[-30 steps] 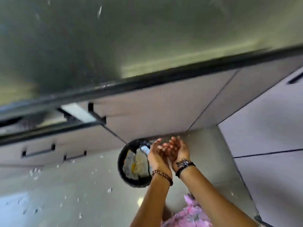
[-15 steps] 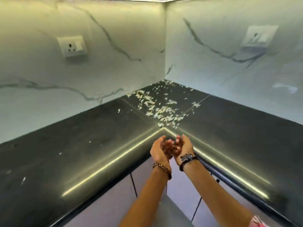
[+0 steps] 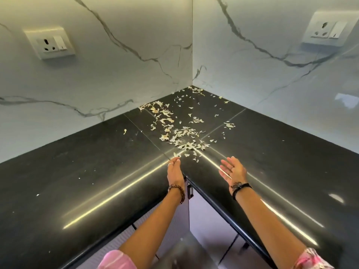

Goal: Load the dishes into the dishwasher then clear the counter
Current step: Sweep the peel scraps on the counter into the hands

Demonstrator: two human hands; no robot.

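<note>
Head view, corner of black L-shaped counter [image 3: 81,183]. Both hands extended over the inner corner edge, well apart from each other.

Left hand [image 3: 175,171]: edge-on, fingers straight and together, fingertips touching the counter at the near margin of the scattered peels [image 3: 180,135]. Holds nothing. Ring on one finger; beaded bracelet [image 3: 177,192] at the wrist.

Right hand [image 3: 233,169]: palm turned up and inward, fingers relaxed and spread, empty, above the counter to the right of the left hand. Black corded band [image 3: 240,188] at the wrist.

Peels: pale, dry flakes, densest just beyond the left fingertips, thinning out farther ahead of both hands toward the wall corner. A few stray bits left of the left hand.

Beyond the hands: marble-pattern wall panels, a socket plate [image 3: 51,43] far left, another socket plate [image 3: 328,29] far right.
</note>
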